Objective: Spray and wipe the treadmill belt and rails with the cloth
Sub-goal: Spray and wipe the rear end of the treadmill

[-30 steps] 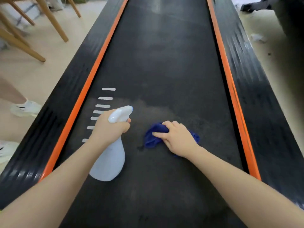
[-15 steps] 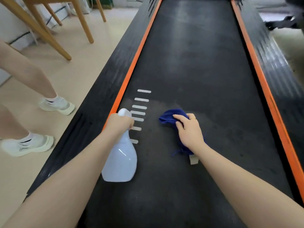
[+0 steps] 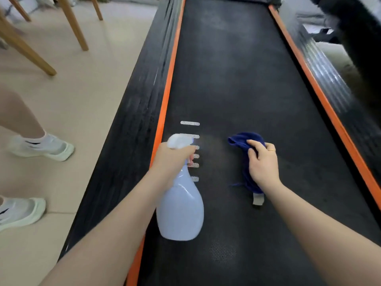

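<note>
Left hand (image 3: pixel 173 159) grips one bottle (image 3: pixel 180 211), hiding its trigger; right hand (image 3: pixel 262 164) clutches one cloth (image 3: pixel 245 139) mid-frame on the belt (image 3: pixel 237 79); two rails (image 3: pixel 165 100), lower ends cut off

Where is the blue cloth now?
In the head view, the blue cloth lies mid-belt under the right hand, right of the spray bottle.

the black treadmill belt (image 3: pixel 237 83) is running between two orange-edged rails (image 3: pixel 165 96), carrying a blue cloth (image 3: pixel 245 141) just right of its white stripe markings (image 3: pixel 190 123). the beige floor (image 3: pixel 82 96) left of the belt is bearing wooden chair legs (image 3: pixel 72 23) and white shoes (image 3: pixel 41 146).
</note>
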Available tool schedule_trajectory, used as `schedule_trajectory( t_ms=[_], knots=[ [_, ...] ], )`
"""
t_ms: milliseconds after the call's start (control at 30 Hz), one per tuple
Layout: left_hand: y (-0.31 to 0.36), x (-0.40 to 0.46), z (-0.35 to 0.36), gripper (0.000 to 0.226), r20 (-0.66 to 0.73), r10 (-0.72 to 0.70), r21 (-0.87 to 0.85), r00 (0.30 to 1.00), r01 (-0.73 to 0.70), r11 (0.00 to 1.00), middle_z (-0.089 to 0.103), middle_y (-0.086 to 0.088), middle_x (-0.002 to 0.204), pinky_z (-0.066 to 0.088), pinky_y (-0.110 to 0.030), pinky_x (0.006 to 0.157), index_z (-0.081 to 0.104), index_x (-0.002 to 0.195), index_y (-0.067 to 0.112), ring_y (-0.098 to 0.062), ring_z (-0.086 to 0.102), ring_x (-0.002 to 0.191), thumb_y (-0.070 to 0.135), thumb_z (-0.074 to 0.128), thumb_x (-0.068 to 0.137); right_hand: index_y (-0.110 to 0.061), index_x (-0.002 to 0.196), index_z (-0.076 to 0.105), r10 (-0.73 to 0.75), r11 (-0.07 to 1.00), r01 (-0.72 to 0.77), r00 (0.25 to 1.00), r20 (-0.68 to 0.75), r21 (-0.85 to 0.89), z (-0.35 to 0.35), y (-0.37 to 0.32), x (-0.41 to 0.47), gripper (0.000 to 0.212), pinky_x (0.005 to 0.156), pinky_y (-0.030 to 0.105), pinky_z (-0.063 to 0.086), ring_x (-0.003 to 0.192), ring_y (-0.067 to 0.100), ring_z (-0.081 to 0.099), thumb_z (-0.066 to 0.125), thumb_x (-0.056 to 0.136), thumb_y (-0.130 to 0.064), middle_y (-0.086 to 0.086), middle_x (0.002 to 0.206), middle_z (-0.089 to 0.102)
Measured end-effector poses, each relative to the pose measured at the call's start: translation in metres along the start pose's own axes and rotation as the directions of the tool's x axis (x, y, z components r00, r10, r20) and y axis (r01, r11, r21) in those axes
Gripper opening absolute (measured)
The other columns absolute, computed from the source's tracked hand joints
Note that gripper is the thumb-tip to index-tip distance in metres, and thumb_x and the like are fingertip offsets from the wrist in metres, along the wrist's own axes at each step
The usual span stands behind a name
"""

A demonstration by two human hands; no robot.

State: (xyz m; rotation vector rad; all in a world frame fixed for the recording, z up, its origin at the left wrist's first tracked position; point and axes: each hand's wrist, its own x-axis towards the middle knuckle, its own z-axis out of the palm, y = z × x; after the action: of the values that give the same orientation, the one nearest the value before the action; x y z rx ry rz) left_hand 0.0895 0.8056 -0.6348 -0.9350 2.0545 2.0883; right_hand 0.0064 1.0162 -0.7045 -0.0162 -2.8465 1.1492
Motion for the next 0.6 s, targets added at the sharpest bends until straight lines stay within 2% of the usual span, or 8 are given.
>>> schedule_trajectory(
  t_ms=[67, 200, 300, 333, 400, 467, 533, 600],
  knots=[
    [0.002, 0.004, -0.016, 0.011, -0.075, 0.046, -0.015, 0.996, -0.047, 0.999, 0.058, -0.003, 0.062, 0.042, -0.018, 0.048, 0.064, 0.077, 0.016, -0.01, 0.053, 0.05, 0.007, 0.062, 0.083, -0.021, 0.125, 0.058, -0.008, 1.0, 0.008, 1.0, 0.005, -0.018, 0.007, -0.007, -0.001, 0.031, 0.087, 0.023, 0.034, 0.11, 0.025, 0.048, 0.044, 0.098, -0.017, 0.005, 0.124, 0.041],
    [-0.001, 0.008, -0.039, 0.009, -0.094, 0.05, -0.001, 0.994, -0.05, 0.999, 0.061, -0.008, 0.078, 0.043, -0.026, 0.069, 0.06, 0.076, 0.017, -0.016, 0.056, 0.074, 0.022, 0.066, 0.072, -0.019, 0.127, 0.057, -0.075, 0.995, 0.075, 0.997, 0.011, -0.072, 0.027, -0.028, -0.001, 0.032, 0.09, 0.023, 0.035, 0.112, 0.025, 0.047, 0.046, 0.097, -0.017, 0.007, 0.125, 0.042],
    [-0.001, 0.009, -0.046, 0.018, -0.13, 0.118, 0.112, 0.984, -0.104, 0.988, 0.059, -0.01, 0.08, 0.044, -0.032, 0.069, 0.06, 0.086, 0.006, -0.019, 0.052, 0.075, 0.022, 0.065, 0.079, -0.015, 0.123, 0.061, -0.265, 0.956, 0.273, 0.96, 0.089, -0.107, 0.056, -0.05, -0.004, 0.031, 0.093, 0.029, 0.038, 0.11, 0.03, 0.051, 0.051, 0.094, -0.014, 0.013, 0.124, 0.048],
    [0.0, 0.01, -0.047, 0.02, -0.154, 0.174, 0.195, 0.973, -0.143, 0.97, 0.059, -0.012, 0.081, 0.045, -0.035, 0.069, 0.059, 0.087, 0.003, -0.02, 0.052, 0.075, 0.022, 0.063, 0.081, -0.014, 0.12, 0.064, -0.379, 0.912, 0.397, 0.911, 0.165, -0.098, 0.067, -0.059, -0.008, 0.031, 0.093, 0.032, 0.042, 0.107, 0.032, 0.053, 0.051, 0.092, -0.014, 0.014, 0.122, 0.052],
    [0.0, 0.013, -0.048, 0.027, -0.188, 0.29, 0.35, 0.939, -0.212, 0.913, 0.056, -0.011, 0.077, 0.043, -0.035, 0.067, 0.053, 0.084, -0.002, -0.02, 0.048, 0.069, 0.024, 0.061, 0.083, -0.015, 0.112, 0.069, -0.605, 0.737, 0.67, 0.713, 0.353, -0.09, 0.09, -0.067, -0.016, 0.035, 0.083, 0.039, 0.049, 0.098, 0.036, 0.059, 0.045, 0.087, -0.02, 0.015, 0.115, 0.06],
    [-0.007, 0.018, -0.054, 0.028, -0.201, 0.352, 0.413, 0.914, -0.247, 0.876, 0.049, -0.002, 0.069, 0.037, -0.03, 0.06, 0.048, 0.077, 0.002, -0.014, 0.042, 0.062, 0.026, 0.062, 0.082, -0.019, 0.104, 0.073, -0.72, 0.559, 0.819, 0.556, 0.416, -0.128, 0.105, -0.07, -0.012, 0.039, 0.072, 0.036, 0.05, 0.091, 0.034, 0.063, 0.041, 0.082, -0.023, 0.014, 0.109, 0.065],
    [-0.017, 0.021, -0.062, 0.027, -0.237, 0.33, 0.386, 0.914, -0.223, 0.895, 0.047, 0.003, 0.066, 0.036, -0.027, 0.056, 0.048, 0.071, 0.009, -0.011, 0.042, 0.06, 0.029, 0.065, 0.079, -0.022, 0.1, 0.074, -0.738, 0.526, 0.82, 0.573, 0.357, -0.227, 0.115, -0.077, 0.008, 0.036, 0.065, 0.035, 0.05, 0.086, 0.034, 0.063, 0.044, 0.08, -0.022, 0.013, 0.105, 0.066],
    [-0.025, 0.019, -0.067, 0.028, -0.252, 0.302, 0.31, 0.919, -0.218, 0.925, 0.046, 0.006, 0.062, 0.034, -0.027, 0.055, 0.045, 0.066, 0.016, -0.011, 0.043, 0.058, 0.035, 0.066, 0.071, -0.022, 0.105, 0.073, -0.605, 0.662, 0.675, 0.738, 0.301, -0.326, 0.126, -0.092, 0.028, 0.031, 0.067, 0.042, 0.048, 0.09, 0.04, 0.058, 0.053, 0.081, -0.017, 0.016, 0.112, 0.064]
  ],
)
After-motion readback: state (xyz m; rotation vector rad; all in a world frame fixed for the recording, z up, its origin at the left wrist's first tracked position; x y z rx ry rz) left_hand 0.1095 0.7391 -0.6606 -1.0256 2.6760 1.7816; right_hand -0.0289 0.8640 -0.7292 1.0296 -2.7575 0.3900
